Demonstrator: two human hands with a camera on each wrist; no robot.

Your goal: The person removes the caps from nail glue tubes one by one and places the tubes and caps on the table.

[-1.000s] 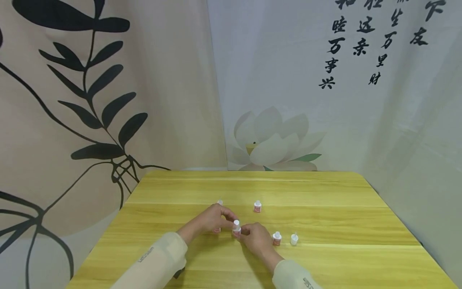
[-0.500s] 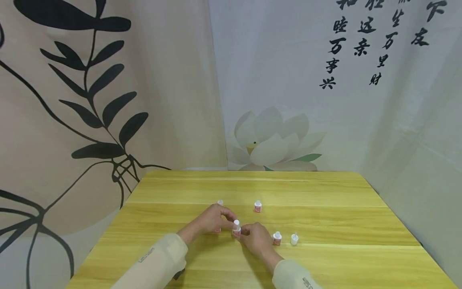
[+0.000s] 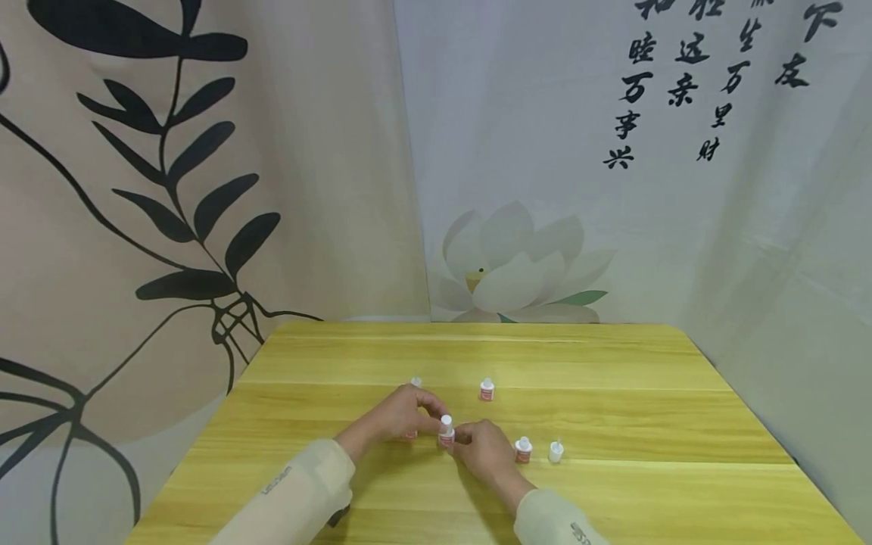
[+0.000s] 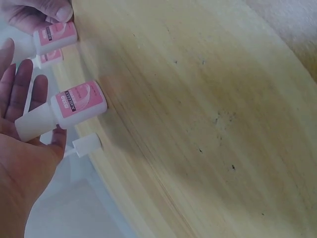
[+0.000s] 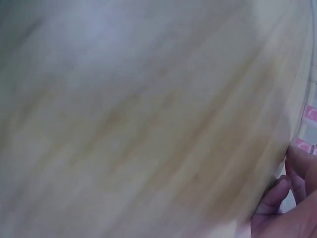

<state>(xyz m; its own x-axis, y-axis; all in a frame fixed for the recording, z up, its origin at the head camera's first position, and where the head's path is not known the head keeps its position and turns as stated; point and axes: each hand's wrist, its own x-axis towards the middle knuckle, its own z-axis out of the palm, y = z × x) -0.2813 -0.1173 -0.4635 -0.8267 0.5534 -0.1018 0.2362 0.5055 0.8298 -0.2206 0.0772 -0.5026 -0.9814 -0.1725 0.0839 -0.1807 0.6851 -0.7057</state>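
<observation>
Between my hands a small nail glue bottle (image 3: 446,435) with pink label and white cap stands upright. My right hand (image 3: 487,450) pinches its side with thumb and fingertip, as the left wrist view shows at that bottle (image 4: 56,37). My left hand (image 3: 403,412) reaches in from the other side, thumb and fingertips right at the cap, other fingers loosely extended. Another nail glue bottle (image 4: 81,104) stands under my left palm, mostly hidden in the head view. In the right wrist view, my right fingers (image 5: 299,161) meet a pink label at the edge.
One more bottle (image 3: 487,390) stands farther back, another (image 3: 523,450) right of my right hand. Beside it is a white cap (image 3: 555,452) with a thin upright tip. A similar white piece (image 4: 86,145) lies beyond my left hand. The wooden table (image 3: 613,363) ends before a printed curtain.
</observation>
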